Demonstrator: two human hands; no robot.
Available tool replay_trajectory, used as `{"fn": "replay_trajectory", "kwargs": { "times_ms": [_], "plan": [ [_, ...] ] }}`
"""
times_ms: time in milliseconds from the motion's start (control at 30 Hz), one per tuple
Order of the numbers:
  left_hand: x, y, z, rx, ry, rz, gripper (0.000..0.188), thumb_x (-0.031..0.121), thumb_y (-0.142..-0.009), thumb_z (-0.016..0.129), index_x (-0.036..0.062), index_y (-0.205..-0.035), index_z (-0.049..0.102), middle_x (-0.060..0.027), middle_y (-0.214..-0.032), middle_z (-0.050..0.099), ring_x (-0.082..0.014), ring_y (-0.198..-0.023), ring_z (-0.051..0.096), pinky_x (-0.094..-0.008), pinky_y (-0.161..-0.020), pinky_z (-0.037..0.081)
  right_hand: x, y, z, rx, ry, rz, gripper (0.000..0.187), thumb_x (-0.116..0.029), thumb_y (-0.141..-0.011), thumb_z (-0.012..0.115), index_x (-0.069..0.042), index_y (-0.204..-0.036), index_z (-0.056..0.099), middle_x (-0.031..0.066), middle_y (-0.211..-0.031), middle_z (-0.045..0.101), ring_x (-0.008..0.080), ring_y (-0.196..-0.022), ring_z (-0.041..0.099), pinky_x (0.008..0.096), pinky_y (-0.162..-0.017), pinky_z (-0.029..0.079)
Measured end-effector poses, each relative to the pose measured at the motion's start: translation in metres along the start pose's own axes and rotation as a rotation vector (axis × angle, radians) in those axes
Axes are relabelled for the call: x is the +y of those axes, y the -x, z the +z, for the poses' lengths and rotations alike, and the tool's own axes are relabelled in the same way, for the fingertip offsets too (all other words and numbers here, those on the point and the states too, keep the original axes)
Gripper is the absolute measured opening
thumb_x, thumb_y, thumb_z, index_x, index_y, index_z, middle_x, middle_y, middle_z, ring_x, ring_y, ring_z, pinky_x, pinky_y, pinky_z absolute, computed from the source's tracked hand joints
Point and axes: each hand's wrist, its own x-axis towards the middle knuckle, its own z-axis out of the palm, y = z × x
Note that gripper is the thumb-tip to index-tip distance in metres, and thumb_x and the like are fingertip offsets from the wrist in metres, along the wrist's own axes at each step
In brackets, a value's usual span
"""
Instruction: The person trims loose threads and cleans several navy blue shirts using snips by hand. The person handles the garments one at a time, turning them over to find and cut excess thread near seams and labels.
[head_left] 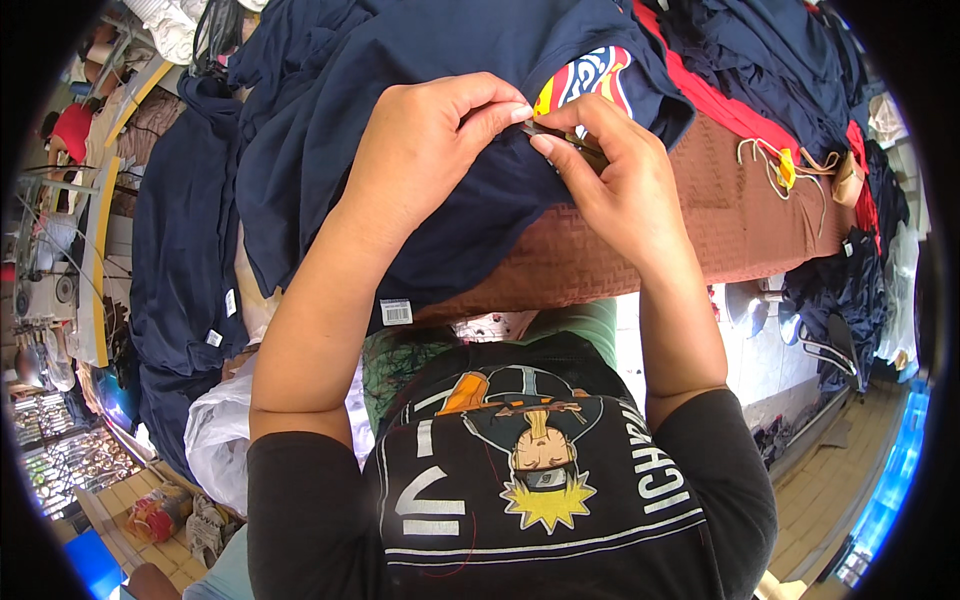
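Observation:
A navy blue garment lies spread over the table in front of me, with a colourful printed patch on it. Over the garment, my left hand pinches thumb and forefinger together. What sits between those fingertips is too small to name. Close by on the right, my right hand is closed around small dark thread snips, their tip pointing at the left fingertips. The palm partly hides the snips. A barcode tag hangs at the garment's near edge.
A brown patterned cloth covers the table. Red fabric, cords with a yellow piece and more navy garments lie to the right. Left of me hang navy garments and a white plastic bag.

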Motion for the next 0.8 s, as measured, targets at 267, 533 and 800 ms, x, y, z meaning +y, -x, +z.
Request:
{"fn": "replay_trajectory", "kwargs": {
  "times_ms": [267, 533, 800],
  "plan": [
    [0.019, 0.004, -0.093, -0.406, 0.521, 0.564, 0.071, 0.061, -0.096, 0.028, 0.008, -0.073, 0.069, -0.0176, -0.116, 0.063, -0.0279, -0.101, 0.06, -0.0382, -0.087, 0.042, 0.006, 0.005, -0.008, 0.036, -0.116, 0.128, 0.023, -0.019, -0.078, 0.077, -0.003, -0.089, 0.064, 0.0087, -0.075, 0.062, 0.0219, -0.063, 0.06, 0.0333, -0.06, 0.048],
    [0.092, 0.063, -0.033, -0.593, 0.569, 0.646, 0.069, 0.063, -0.097, 0.025, 0.0095, -0.092, 0.069, -0.0157, -0.117, 0.064, -0.0339, -0.106, 0.06, -0.0419, -0.088, 0.04, 0.013, 0.013, 0.007, 0.093, -0.264, 0.245, 0.036, -0.024, -0.072, 0.084, -0.001, -0.093, 0.066, 0.0077, -0.078, 0.064, 0.0154, -0.066, 0.06, 0.0285, -0.064, 0.05],
    [0.115, 0.093, -0.034, -0.524, 0.928, 0.728, 0.058, 0.053, -0.099, 0.034, 0.0067, -0.11, 0.067, -0.014, -0.119, 0.064, -0.0359, -0.113, 0.058, -0.0431, -0.092, 0.04, 0.009, 0.02, -0.002, 0.074, -0.26, 0.296, 0.038, -0.024, -0.074, 0.083, -0.001, -0.099, 0.065, 0.01, -0.084, 0.067, 0.0186, -0.077, 0.066, 0.0304, -0.073, 0.053]
  ]
}}
